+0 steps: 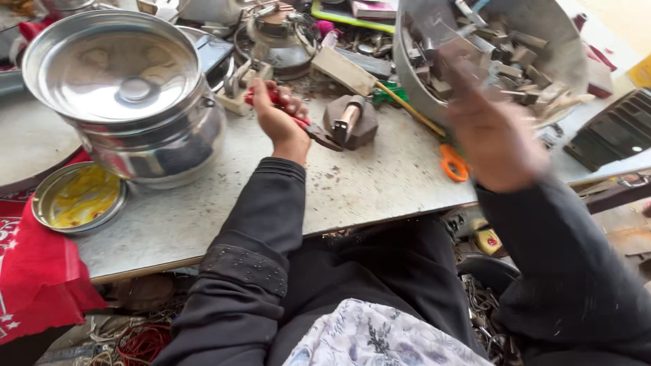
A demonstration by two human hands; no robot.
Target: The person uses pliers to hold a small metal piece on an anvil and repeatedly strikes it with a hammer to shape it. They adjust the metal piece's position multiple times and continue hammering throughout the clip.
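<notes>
Head view, looking down over a grey worktable [380, 183]. Left hand [279, 118] clenching around the red handles of a pair of pliers [308, 127], knuckles up, wrist resting on the table surface. Lying with the long axis running diagonally, red handles toward upper left inside the fist, dark nose pointing down-right toward a dark brown block [352, 122] just beside it. Sitting low over the table, near its middle, between the steel pot [135, 102] and the metal bowl [488, 54].

Right hand [491, 132] rising blurred at the front rim of that large metal bowl, back of the hand facing the camera, fingers reaching up into the bowl. Impossible telling whether gripping anything; motion blur smearing the fingertips. Bowl tilting toward the viewer, holding a heap of small grey metal pieces.

Standing at the left, the round steel pot with its lid inverted on top. Lying beside it at the table's left edge, a shallow round tin [78, 196] showing yellow inside, touching a red cloth [34, 271]. Peeking out under the right wrist, orange scissor handles [453, 163]. Slanting between block and bowl, a thin yellow stick [407, 107]. Both forearms wearing dark sleeves.
</notes>
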